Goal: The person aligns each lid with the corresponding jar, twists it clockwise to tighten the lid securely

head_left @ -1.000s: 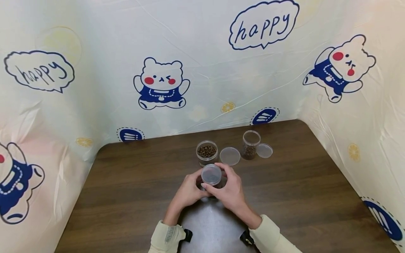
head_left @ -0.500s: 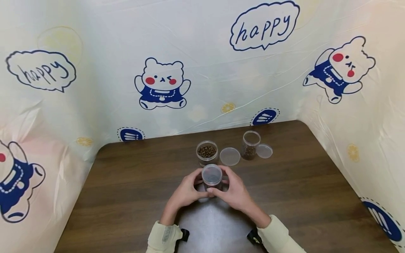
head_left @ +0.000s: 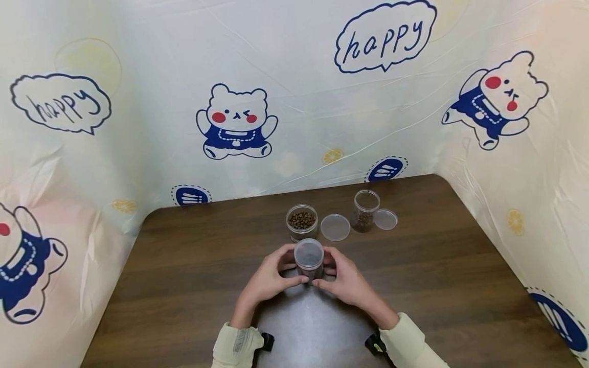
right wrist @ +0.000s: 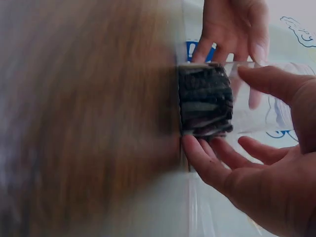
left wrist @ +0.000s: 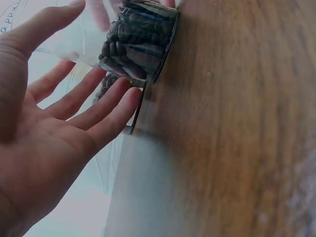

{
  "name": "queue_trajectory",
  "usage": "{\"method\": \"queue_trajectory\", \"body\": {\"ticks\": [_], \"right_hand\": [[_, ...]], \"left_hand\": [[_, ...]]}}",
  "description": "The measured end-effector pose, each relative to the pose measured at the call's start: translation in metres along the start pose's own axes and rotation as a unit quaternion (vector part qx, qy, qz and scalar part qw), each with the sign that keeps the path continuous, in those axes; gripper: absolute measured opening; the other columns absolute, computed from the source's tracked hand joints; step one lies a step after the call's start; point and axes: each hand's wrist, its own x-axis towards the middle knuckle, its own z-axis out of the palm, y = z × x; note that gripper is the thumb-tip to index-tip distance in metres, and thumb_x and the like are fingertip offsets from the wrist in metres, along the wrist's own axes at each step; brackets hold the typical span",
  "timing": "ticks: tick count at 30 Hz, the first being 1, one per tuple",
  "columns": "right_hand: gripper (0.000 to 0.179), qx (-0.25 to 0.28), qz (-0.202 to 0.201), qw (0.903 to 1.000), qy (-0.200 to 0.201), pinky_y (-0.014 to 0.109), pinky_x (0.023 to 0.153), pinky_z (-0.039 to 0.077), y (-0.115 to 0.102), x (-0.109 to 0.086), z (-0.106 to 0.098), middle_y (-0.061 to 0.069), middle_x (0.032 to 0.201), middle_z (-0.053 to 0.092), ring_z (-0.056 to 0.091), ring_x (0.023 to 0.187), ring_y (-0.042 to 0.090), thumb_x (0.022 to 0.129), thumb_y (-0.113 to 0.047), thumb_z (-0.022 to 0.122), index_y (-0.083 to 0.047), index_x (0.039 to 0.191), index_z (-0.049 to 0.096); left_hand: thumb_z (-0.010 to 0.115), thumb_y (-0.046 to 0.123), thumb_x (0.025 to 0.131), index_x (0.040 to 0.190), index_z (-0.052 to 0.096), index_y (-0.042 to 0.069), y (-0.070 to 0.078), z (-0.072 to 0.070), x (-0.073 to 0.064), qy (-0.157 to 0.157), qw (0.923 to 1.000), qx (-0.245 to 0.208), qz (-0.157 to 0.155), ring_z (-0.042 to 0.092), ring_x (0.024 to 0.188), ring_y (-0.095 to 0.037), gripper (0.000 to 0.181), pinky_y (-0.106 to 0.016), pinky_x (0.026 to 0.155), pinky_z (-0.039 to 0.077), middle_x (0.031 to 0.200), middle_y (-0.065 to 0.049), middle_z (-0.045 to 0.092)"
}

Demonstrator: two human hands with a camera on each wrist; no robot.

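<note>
A clear lidded jar (head_left: 310,270) stands upright on the table between my two hands. Dark pieces fill its lower part, as the left wrist view shows of the jar (left wrist: 140,42). My left hand (head_left: 268,277) curves loosely around the left side, thumb tip right at the jar's front. On the other side my right hand (head_left: 348,282) has its fingers spread and relaxed, with a small gap at the thumb. In the right wrist view, its fingers reach near the jar's base (right wrist: 205,101). The translucent lid (head_left: 309,253) sits on top.
Just behind is an open jar of brown pellets (head_left: 301,222). Further right stand a taller open jar (head_left: 365,210) and two loose lids: a larger lid (head_left: 335,228) and a smaller lid (head_left: 385,220). A printed curtain (head_left: 294,102) surrounds the brown table (head_left: 193,255).
My right hand has come off the lid, down to the jar's side, then drawn slightly away to the right. The left hand has loosened a little. The jar has stayed in place.
</note>
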Motion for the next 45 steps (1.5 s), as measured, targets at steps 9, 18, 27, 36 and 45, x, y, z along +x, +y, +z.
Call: {"method": "queue_trajectory", "body": {"ticks": [9, 18, 27, 36, 45], "right_hand": [[0.065, 0.010, 0.017, 0.9997, 0.011, 0.041, 0.092, 0.063, -0.006, 0.004, 0.009, 0.022, 0.124, 0.069, 0.073, 0.112, 0.034, 0.084, 0.001, 0.086, 0.000, 0.141, 0.055], [0.064, 0.019, 0.013, 0.9994, 0.025, 0.041, 0.093, 0.063, -0.009, 0.011, 0.014, 0.023, 0.123, 0.069, 0.073, 0.112, 0.034, 0.082, 0.000, 0.087, -0.001, 0.139, 0.057], [0.064, 0.024, -0.001, 0.9994, 0.025, 0.040, 0.092, 0.063, -0.016, 0.022, 0.022, 0.020, 0.124, 0.067, 0.072, 0.110, 0.033, 0.082, 0.001, 0.087, 0.000, 0.139, 0.057], [0.063, 0.017, -0.023, 0.9994, 0.021, 0.042, 0.092, 0.063, -0.023, 0.036, 0.034, 0.019, 0.125, 0.065, 0.070, 0.113, 0.031, 0.084, -0.001, 0.086, -0.001, 0.139, 0.057], [0.060, -0.032, -0.053, 0.9978, 0.022, 0.043, 0.092, 0.063, -0.038, 0.059, 0.054, 0.018, 0.130, 0.063, 0.068, 0.118, 0.033, 0.088, -0.008, 0.084, -0.002, 0.141, 0.056]], "left_hand": [[0.089, 0.013, 0.086, 0.145, 0.053, 0.016, 0.002, -0.003, -0.004, 0.010, 0.9995, -0.030, -0.007, 0.067, 0.128, -0.035, 0.069, -0.043, 0.104, 0.058, 0.141, -0.015, 0.065], [0.088, 0.010, 0.085, 0.144, 0.055, 0.016, 0.004, -0.013, -0.007, 0.022, 0.9993, -0.030, -0.003, 0.067, 0.130, -0.034, 0.068, -0.037, 0.104, 0.059, 0.141, -0.014, 0.063], [0.088, 0.008, 0.085, 0.143, 0.057, 0.017, 0.007, -0.024, -0.010, 0.047, 0.9984, -0.029, -0.015, 0.064, 0.132, -0.035, 0.066, -0.040, 0.105, 0.058, 0.142, -0.014, 0.062], [0.086, 0.010, 0.087, 0.145, 0.056, 0.020, 0.005, -0.039, -0.017, 0.074, 0.9968, -0.026, -0.011, 0.060, 0.137, -0.036, 0.066, -0.038, 0.105, 0.058, 0.144, -0.014, 0.061], [0.087, 0.008, 0.086, 0.145, 0.055, 0.016, 0.001, -0.056, -0.021, 0.136, 0.9906, -0.006, -0.006, 0.060, 0.136, -0.034, 0.067, -0.043, 0.109, 0.055, 0.143, -0.012, 0.062]]}}
